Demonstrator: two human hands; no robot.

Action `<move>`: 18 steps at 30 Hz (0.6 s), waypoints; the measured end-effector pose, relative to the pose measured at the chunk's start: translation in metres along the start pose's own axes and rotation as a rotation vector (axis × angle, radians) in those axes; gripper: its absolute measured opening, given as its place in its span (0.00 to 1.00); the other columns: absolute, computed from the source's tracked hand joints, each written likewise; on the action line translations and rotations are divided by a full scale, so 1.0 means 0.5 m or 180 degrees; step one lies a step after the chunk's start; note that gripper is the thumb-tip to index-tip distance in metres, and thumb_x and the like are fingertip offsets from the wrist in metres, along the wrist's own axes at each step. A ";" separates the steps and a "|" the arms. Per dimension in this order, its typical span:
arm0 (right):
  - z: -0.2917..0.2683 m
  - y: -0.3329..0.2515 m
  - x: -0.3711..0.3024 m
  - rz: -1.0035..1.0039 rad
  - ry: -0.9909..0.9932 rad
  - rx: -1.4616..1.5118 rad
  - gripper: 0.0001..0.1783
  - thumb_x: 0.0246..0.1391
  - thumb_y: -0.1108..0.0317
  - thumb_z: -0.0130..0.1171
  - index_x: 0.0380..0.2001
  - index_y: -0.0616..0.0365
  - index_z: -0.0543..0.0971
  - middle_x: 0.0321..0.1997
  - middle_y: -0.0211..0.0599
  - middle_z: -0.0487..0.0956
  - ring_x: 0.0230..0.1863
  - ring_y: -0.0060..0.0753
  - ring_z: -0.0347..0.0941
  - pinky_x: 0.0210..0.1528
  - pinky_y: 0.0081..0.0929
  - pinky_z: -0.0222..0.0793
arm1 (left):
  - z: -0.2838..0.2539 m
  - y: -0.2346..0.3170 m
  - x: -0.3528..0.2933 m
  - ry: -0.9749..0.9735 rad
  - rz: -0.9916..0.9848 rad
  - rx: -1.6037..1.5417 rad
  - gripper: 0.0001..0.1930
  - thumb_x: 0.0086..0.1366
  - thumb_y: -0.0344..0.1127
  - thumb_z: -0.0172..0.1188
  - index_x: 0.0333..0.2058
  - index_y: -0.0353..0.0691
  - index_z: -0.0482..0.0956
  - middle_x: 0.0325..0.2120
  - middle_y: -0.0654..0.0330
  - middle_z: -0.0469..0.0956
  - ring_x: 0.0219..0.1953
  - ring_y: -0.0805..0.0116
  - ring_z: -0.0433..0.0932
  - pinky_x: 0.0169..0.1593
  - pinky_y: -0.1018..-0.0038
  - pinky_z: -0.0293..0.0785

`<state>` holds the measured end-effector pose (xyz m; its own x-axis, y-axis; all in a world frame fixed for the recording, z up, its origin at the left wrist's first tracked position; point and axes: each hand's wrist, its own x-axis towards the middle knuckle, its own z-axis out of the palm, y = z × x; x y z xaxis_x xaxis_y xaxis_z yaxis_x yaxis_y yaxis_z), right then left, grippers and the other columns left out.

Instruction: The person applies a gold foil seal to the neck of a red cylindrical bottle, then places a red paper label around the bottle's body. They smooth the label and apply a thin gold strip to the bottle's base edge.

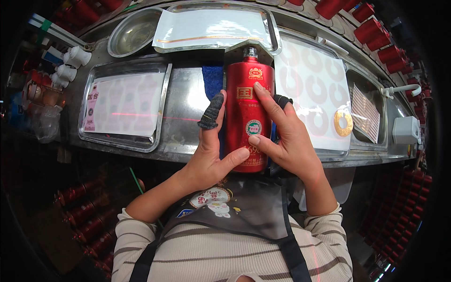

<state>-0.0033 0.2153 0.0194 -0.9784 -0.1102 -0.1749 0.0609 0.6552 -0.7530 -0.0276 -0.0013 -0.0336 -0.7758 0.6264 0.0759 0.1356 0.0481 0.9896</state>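
A glossy red bottle (239,120) with gold print, a round green-and-white sticker and a dark capped neck lies in front of me on the metal counter, its neck pointing away. My left hand (211,155) is closed along the bottle's left side, thumb on its lower front; a dark knit finger cover shows on one finger. From the right, my right hand (289,141) grips the bottle too. Its thumb presses beside the round sticker, and its index finger rests higher up on the front. Some right fingers, one with a dark cover, are partly hidden behind the bottle.
A blue cloth (213,77) lies beside the bottle. Left is a metal tray (162,101) of label sheets; behind are a metal bowl (114,41) and another tray (277,44). At right, a sheet of ring-shaped labels (307,101) lies near a sink with a white faucet (404,89).
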 end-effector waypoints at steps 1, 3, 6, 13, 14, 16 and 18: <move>-0.001 -0.002 -0.001 0.0024 -0.0001 0.0067 0.48 0.47 0.57 0.70 0.72 0.47 0.62 0.56 0.48 0.75 0.43 0.43 0.67 0.54 0.33 0.66 | 0.002 0.000 0.001 -0.0008 0.0003 -0.0031 0.52 0.66 0.38 0.62 0.72 0.34 0.29 0.74 0.42 0.31 0.76 0.50 0.36 0.75 0.57 0.36; -0.002 -0.003 -0.002 0.0048 -0.0016 0.0119 0.48 0.47 0.56 0.70 0.72 0.46 0.62 0.51 0.50 0.75 0.43 0.44 0.68 0.53 0.34 0.66 | 0.006 0.000 0.001 -0.0030 -0.0002 -0.0258 0.53 0.66 0.37 0.62 0.72 0.35 0.28 0.74 0.42 0.30 0.76 0.50 0.36 0.75 0.57 0.37; -0.004 0.000 -0.004 0.0033 -0.0050 0.0040 0.49 0.47 0.54 0.70 0.72 0.45 0.62 0.45 0.51 0.75 0.40 0.45 0.67 0.52 0.34 0.67 | 0.009 0.003 0.001 -0.0065 -0.0019 -0.0637 0.53 0.65 0.36 0.63 0.72 0.36 0.26 0.74 0.42 0.29 0.76 0.51 0.36 0.75 0.56 0.39; -0.004 0.002 -0.002 -0.0013 0.0058 0.0012 0.48 0.47 0.49 0.69 0.71 0.32 0.62 0.36 0.50 0.70 0.34 0.48 0.69 0.42 0.37 0.69 | -0.007 0.004 0.010 -0.0126 0.0018 -0.0282 0.55 0.64 0.38 0.64 0.72 0.36 0.26 0.74 0.41 0.29 0.76 0.51 0.35 0.75 0.56 0.38; -0.002 0.005 -0.001 -0.0024 0.0098 0.0039 0.47 0.48 0.47 0.68 0.71 0.26 0.62 0.35 0.51 0.68 0.33 0.51 0.70 0.39 0.39 0.70 | -0.007 0.006 0.012 -0.0102 0.0024 -0.0324 0.55 0.64 0.38 0.64 0.72 0.36 0.26 0.74 0.41 0.29 0.76 0.50 0.35 0.75 0.57 0.37; 0.001 0.010 0.002 -0.0134 0.0189 0.0086 0.45 0.49 0.47 0.68 0.71 0.27 0.63 0.34 0.50 0.69 0.33 0.50 0.70 0.39 0.38 0.69 | -0.008 0.006 0.014 -0.0082 -0.0034 -0.0325 0.55 0.64 0.39 0.64 0.72 0.35 0.27 0.74 0.41 0.30 0.76 0.50 0.35 0.75 0.57 0.36; 0.003 0.011 0.006 -0.0159 0.0231 0.0093 0.44 0.50 0.46 0.67 0.70 0.27 0.64 0.32 0.49 0.69 0.32 0.48 0.69 0.39 0.37 0.69 | -0.008 0.005 0.014 -0.0054 -0.0083 -0.0262 0.54 0.65 0.40 0.64 0.72 0.35 0.28 0.74 0.41 0.31 0.76 0.50 0.34 0.75 0.57 0.35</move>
<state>-0.0058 0.2174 0.0140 -0.9920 -0.0870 -0.0912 0.0164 0.6282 -0.7779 -0.0352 0.0001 -0.0301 -0.7677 0.6390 0.0487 0.0640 0.0008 0.9979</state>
